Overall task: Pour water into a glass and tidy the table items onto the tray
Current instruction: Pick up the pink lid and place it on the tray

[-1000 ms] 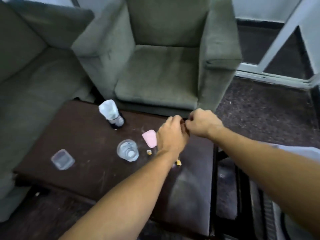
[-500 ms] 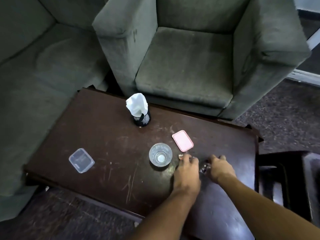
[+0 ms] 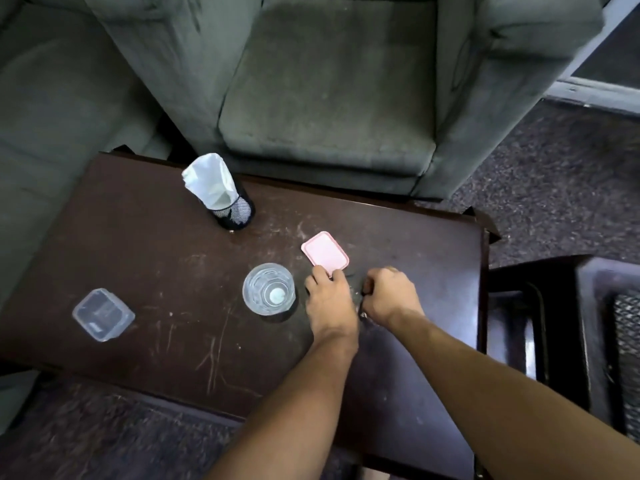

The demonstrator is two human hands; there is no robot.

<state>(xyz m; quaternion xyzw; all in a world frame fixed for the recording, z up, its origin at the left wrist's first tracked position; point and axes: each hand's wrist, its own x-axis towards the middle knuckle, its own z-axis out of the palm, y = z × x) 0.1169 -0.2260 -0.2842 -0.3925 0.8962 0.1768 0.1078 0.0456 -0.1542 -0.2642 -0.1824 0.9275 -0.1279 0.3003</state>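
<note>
Head view: your left hand [image 3: 330, 296] and right hand [image 3: 389, 294] sit curled, knuckles up, just right of the glass [image 3: 268, 288]; whether they hold anything, you cannot tell. Beyond your left fingertips lies the pink lid [image 3: 325, 252]. That glass looks rigid, breakable and slick, so grip its sides.

One glass [image 3: 268, 289], one pink lid [image 3: 325, 252], one clear container [image 3: 103, 314], one mesh cup [image 3: 235, 211], two hands.

Dark scratched tabletop [image 3: 145, 258] carries glass [image 3: 268, 293], pink lid [image 3: 325, 252], clear container [image 3: 103, 314], mesh cup [image 3: 235, 212] with probably tissue.
</note>
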